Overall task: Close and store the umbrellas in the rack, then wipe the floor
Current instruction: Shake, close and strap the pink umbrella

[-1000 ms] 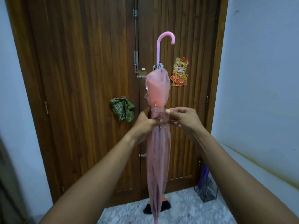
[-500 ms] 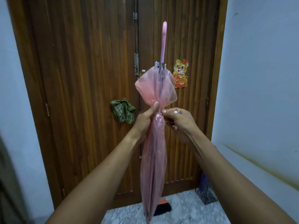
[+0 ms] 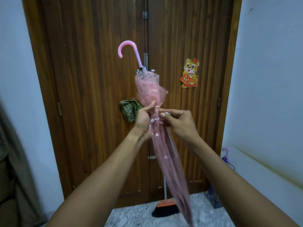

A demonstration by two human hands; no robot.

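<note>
A dark wooden double door (image 3: 98,79) fills the far side of the scene, with pale walls to left and right and a grey mottled floor (image 3: 131,215) below it. In front of the door, held in mid-air between both arms, is the pink umbrella (image 3: 165,158): folded, its see-through canopy crumpled and puffed above the hands and gathered narrow below them. It tilts, with the hooked pink handle (image 3: 129,49) up and to the left and the blurred tip down to the right, near the floor. At the far right, against the wall, a black wire rack (image 3: 214,202) stands on the floor with a purple umbrella (image 3: 225,153) in it, handle up. A broom (image 3: 165,208) leans on the door, bristles on the floor. The left hand (image 3: 143,117) is curled round the canopy's gathered waist; the right hand (image 3: 178,122) pinches the umbrella there between thumb and forefinger. A green checked cloth (image 3: 129,110) hangs on the door behind the left hand, and a tiger sticker (image 3: 190,72) sits further right.
</note>
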